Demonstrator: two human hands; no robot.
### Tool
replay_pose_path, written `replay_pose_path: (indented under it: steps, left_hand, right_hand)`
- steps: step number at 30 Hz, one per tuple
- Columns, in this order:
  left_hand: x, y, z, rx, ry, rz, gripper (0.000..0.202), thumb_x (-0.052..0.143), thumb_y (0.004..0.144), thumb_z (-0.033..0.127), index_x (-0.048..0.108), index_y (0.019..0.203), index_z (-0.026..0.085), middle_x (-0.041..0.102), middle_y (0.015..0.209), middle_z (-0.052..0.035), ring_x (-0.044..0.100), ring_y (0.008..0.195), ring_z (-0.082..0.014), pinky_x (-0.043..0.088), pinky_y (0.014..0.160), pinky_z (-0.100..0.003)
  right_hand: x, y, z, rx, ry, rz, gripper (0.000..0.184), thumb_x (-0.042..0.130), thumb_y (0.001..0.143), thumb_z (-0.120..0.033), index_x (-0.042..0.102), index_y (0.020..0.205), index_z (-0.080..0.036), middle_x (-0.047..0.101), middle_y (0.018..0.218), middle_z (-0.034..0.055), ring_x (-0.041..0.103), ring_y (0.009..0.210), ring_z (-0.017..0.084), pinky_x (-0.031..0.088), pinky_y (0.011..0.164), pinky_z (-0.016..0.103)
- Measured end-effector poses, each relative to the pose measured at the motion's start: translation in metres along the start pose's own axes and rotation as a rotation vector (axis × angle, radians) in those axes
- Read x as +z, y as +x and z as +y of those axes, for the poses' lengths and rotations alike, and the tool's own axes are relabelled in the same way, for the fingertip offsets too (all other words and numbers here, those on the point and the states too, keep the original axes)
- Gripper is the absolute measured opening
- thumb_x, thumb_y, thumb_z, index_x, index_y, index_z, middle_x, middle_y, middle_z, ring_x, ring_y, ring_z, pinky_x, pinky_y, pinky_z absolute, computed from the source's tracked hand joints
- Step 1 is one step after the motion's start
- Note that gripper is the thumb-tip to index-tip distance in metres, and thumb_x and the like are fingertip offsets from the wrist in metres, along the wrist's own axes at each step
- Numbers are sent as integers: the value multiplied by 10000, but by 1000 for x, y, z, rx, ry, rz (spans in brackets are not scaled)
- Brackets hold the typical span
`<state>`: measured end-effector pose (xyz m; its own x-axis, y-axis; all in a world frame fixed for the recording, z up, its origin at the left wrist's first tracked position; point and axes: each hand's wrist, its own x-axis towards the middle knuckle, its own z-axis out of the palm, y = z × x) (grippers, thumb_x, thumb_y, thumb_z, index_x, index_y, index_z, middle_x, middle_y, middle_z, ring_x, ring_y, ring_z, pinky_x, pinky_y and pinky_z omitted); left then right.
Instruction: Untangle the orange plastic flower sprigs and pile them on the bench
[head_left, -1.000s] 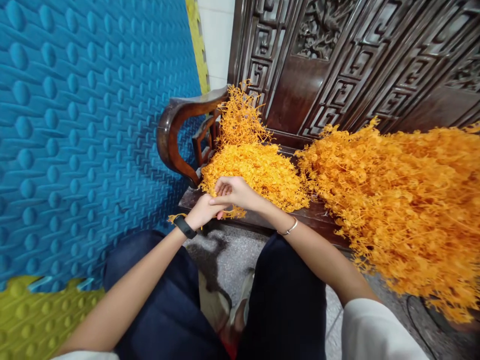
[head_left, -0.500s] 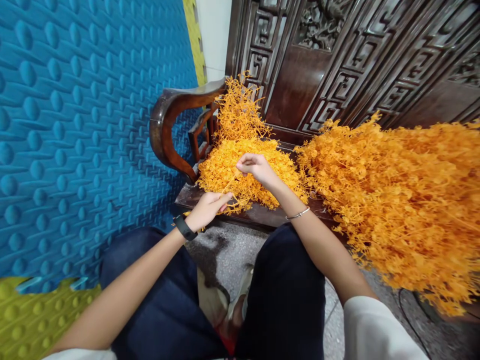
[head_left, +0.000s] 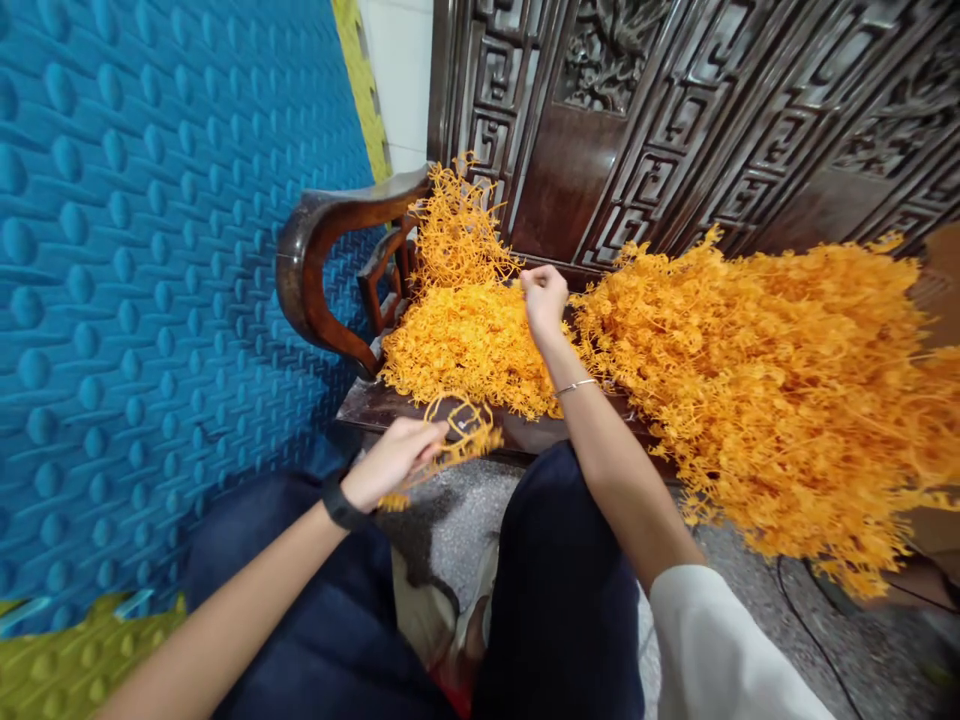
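Note:
My left hand (head_left: pixel 401 455) is closed on a thin orange plastic sprig (head_left: pixel 465 418), whose loops and frilly end stick out past the fingertips in front of the bench edge. Another frilly orange bit shows below that hand. My right hand (head_left: pixel 545 300) is raised over the right side of a heap of orange sprigs (head_left: pixel 465 345), fingers pinched together. Whatever may be between those fingertips is too small to make out. A looser, curlier bunch of orange pieces (head_left: pixel 457 235) lies behind the heap, against the armrest side.
The heaps rest on a dark wooden bench with a curved armrest (head_left: pixel 296 260) and carved back (head_left: pixel 577 180). A larger orange pile (head_left: pixel 765 390) spreads to the right. Blue foam matting (head_left: pixel 150 300) lies left; a black cable (head_left: pixel 810 630) runs across the floor at right.
My right hand has moved up and away from my left, over the heap's right side. My left hand has drawn slightly back and down, with the looped sprig now showing beyond its fingers.

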<state>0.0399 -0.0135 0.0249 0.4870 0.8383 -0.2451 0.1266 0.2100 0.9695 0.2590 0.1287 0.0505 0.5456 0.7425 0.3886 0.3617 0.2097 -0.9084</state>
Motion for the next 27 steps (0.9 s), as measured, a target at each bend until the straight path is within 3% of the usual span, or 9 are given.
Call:
replay_pose_path:
  steps: [4, 7, 12, 16, 18, 20, 23, 25, 27]
  left_hand:
    - [-5, -5, -4, -17, -75, -28, 514, 541, 760, 535, 384, 418, 186, 225, 353, 70, 165, 349, -40, 93, 413, -237]
    - [-10, 0, -1, 28, -173, -8, 457, 510, 817, 482, 473, 487, 167, 218, 337, 77, 175, 343, -46, 121, 402, -224]
    - [-7, 5, -1, 106, -251, 3, 232, 525, 836, 382, 578, 791, 160, 331, 394, 80, 220, 346, -48, 164, 367, -185]
    - [-7, 1, 0, 109, -314, -54, 201, 510, 851, 343, 569, 906, 159, 339, 429, 86, 236, 352, -45, 193, 366, -168]
    - [-9, -1, 2, 104, -333, -91, 189, 498, 863, 322, 570, 907, 153, 316, 429, 91, 209, 352, -38, 164, 364, -162]
    - [-11, -4, 4, 105, -366, -112, 174, 483, 873, 301, 569, 901, 152, 296, 422, 93, 191, 349, -35, 142, 363, -160]
    - [-13, -6, 7, 129, -449, -108, 166, 465, 886, 279, 571, 897, 153, 308, 418, 88, 203, 343, -36, 158, 366, -161]
    - [-15, -5, 7, 138, -524, -93, 173, 456, 891, 275, 576, 897, 150, 311, 423, 86, 208, 341, -36, 168, 365, -158]
    - [-17, -3, 7, 150, -606, -64, 173, 452, 893, 268, 580, 907, 152, 302, 428, 85, 207, 340, -37, 167, 359, -154]
  right_hand:
    - [-20, 26, 30, 7, -99, -122, 19, 606, 687, -155, 591, 697, -163, 531, 613, -34, 497, 621, 127, 413, 709, 270]
    - [-22, 21, 40, -11, -119, -201, 198, 587, 690, -147, 634, 882, -153, 593, 722, -5, 502, 608, 125, 434, 720, 293]
    - [-23, 12, 39, -86, -197, -232, 269, 647, 645, -131, 642, 914, -129, 570, 1105, 111, 554, 796, 150, 441, 822, 323]
    - [-32, 2, 22, -51, -119, -350, 155, 615, 702, -183, 636, 846, -131, 611, 1016, 89, 582, 836, 163, 452, 820, 323]
    - [-38, -10, 4, -19, -33, -608, 173, 569, 780, -279, 636, 842, -132, 642, 915, 74, 598, 815, 161, 461, 791, 315]
    - [-43, -27, -17, -22, 15, -997, 259, 538, 827, -365, 645, 879, -135, 655, 912, 74, 607, 842, 159, 464, 786, 302]
    - [-45, -51, -39, -32, -65, -1587, 356, 698, 723, -346, 635, 1008, -143, 647, 1008, 75, 605, 881, 152, 469, 792, 275]
    - [-44, -63, -46, 9, -139, -1857, 498, 778, 640, -290, 605, 1081, -135, 642, 1014, 77, 608, 848, 141, 481, 753, 252]
    - [-42, -69, -49, 77, -141, -2019, 539, 779, 651, -277, 574, 1126, -127, 647, 957, 65, 619, 802, 128, 489, 712, 233]
